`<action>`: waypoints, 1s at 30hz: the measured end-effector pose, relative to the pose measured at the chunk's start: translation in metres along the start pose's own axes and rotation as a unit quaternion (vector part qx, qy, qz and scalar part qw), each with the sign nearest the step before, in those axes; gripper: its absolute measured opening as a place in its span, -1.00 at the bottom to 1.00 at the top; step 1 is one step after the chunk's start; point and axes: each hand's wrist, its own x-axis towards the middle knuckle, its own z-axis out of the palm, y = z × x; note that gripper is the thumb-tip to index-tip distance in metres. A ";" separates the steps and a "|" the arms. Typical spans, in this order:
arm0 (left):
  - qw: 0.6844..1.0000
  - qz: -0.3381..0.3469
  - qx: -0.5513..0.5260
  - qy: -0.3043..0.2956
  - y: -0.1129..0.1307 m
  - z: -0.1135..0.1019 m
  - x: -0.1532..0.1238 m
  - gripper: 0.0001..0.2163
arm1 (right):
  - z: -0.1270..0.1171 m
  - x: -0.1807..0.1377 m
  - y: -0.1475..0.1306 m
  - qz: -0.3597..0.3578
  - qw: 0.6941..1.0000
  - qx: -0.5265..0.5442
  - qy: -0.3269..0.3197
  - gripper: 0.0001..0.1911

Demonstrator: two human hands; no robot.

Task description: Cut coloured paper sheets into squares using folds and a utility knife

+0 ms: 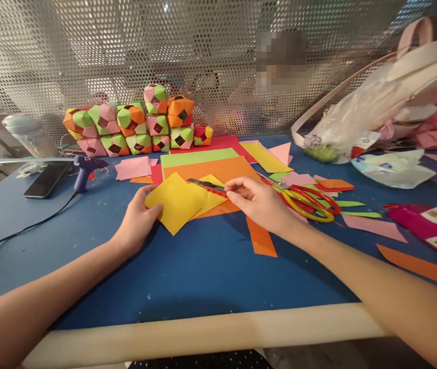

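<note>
We stretch both bare forearms forward, converging. Our left hand (138,218) lies palm down, fingers flat and spread. Our right hand (258,201) curls its fingertips in a pinching grip.

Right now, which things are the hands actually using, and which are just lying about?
In use: folded yellow paper square under left hand; red craft knife in right hand.
Lying about: red-and-yellow scissors, purple glue gun, black phone, stacked paper cubes.

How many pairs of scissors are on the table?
1. The scissors, with red and yellow handles, lie on the blue table just right of the right hand, among paper scraps. Others could be hidden under the papers.
</note>
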 end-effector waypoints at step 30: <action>0.841 0.234 0.484 -0.052 -0.007 -0.010 0.017 -0.66 | -0.020 0.015 0.024 -0.062 0.954 -0.280 -0.087 -0.64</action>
